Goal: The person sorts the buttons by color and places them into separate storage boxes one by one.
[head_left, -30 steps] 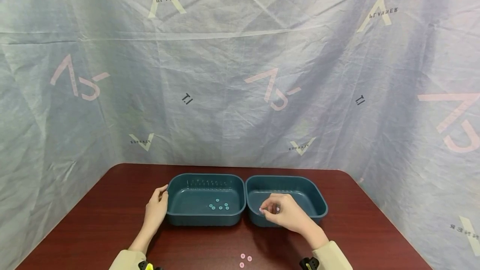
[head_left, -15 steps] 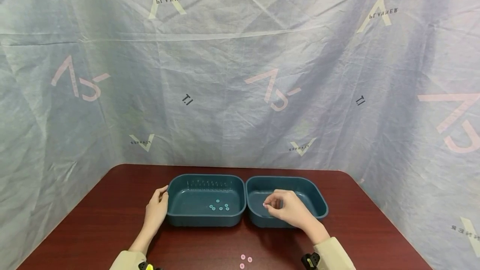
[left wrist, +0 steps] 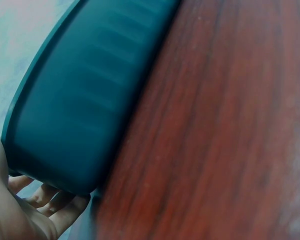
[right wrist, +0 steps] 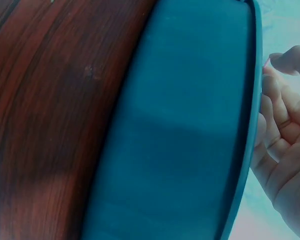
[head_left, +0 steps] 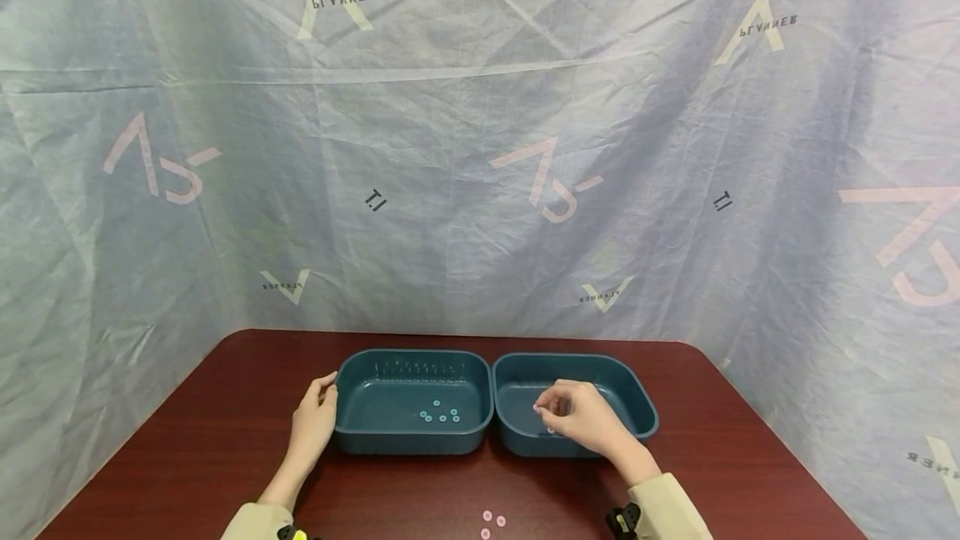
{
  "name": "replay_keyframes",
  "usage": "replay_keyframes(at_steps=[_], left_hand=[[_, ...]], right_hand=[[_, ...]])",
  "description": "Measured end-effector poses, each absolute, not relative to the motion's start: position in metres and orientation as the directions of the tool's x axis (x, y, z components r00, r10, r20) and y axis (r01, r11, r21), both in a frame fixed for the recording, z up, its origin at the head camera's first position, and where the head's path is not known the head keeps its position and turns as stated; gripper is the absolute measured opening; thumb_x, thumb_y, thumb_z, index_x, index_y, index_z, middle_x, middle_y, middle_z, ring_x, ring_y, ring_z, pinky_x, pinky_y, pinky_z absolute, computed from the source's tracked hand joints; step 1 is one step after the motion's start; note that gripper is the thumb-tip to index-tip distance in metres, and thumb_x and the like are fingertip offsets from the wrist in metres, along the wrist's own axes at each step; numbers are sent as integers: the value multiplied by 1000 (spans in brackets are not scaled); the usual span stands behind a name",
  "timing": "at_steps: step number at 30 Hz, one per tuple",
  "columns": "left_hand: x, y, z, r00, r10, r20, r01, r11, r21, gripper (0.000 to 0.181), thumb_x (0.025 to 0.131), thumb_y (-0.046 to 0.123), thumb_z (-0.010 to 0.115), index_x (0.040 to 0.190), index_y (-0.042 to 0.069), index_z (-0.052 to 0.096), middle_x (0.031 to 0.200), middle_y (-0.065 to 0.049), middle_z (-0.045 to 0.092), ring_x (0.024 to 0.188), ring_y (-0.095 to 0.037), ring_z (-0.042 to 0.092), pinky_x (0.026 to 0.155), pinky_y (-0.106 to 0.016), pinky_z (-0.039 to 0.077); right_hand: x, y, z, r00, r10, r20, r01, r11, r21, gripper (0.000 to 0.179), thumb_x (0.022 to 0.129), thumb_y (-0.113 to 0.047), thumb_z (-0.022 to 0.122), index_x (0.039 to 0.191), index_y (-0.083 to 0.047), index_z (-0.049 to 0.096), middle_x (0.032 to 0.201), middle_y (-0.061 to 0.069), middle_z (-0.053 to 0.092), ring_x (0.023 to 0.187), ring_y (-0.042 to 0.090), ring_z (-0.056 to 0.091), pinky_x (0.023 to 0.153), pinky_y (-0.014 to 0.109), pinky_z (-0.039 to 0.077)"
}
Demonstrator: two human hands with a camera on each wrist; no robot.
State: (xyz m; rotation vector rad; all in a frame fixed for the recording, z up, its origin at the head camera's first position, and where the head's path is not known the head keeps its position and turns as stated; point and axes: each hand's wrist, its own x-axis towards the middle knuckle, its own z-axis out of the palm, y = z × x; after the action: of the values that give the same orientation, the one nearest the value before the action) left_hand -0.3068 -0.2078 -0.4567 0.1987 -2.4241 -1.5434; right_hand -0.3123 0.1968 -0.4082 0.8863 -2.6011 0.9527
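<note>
My right hand (head_left: 585, 417) is over the right dark teal bin (head_left: 651, 419), pinching a pink button (head_left: 537, 408) between thumb and forefinger. In the right wrist view, only a sliver of that pink button (right wrist: 266, 62) shows at the fingertips, beyond the bin's rim. Another small pink piece (head_left: 551, 430) shows below the hand, inside the bin. On the left, my left hand (head_left: 313, 422) rests its fingers against the outer end of the left bin (head_left: 408, 441). The left wrist view has those fingers (left wrist: 70, 212) at the bin's lower corner. Several light blue buttons (head_left: 442, 418) lie in the left bin.
Three pink buttons (head_left: 487, 516) lie on the dark red wooden table (head_left: 405, 498), near its front edge. The two bins stand side by side with their rims close together. A pale printed sheet (head_left: 450, 232) hangs behind and around the table.
My right hand has drawn slightly right and up over the right bin, still pinching the pink button. The left hand stays against the left bin.
</note>
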Motion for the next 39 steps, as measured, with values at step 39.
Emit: replay_keyframes(at_steps=[39], left_hand=[[-307,-208,-458,-954,-257,157,29,440,897,46,103,29,28,142,6,36,136,-28,44,122,-43,44,95,-55,38]], right_hand=[[-331,203,-419,-856,-371,359,-513,685,-517,7,83,-10,69,89,-10,72,70,-8,57,57,0,50,52,21,44]])
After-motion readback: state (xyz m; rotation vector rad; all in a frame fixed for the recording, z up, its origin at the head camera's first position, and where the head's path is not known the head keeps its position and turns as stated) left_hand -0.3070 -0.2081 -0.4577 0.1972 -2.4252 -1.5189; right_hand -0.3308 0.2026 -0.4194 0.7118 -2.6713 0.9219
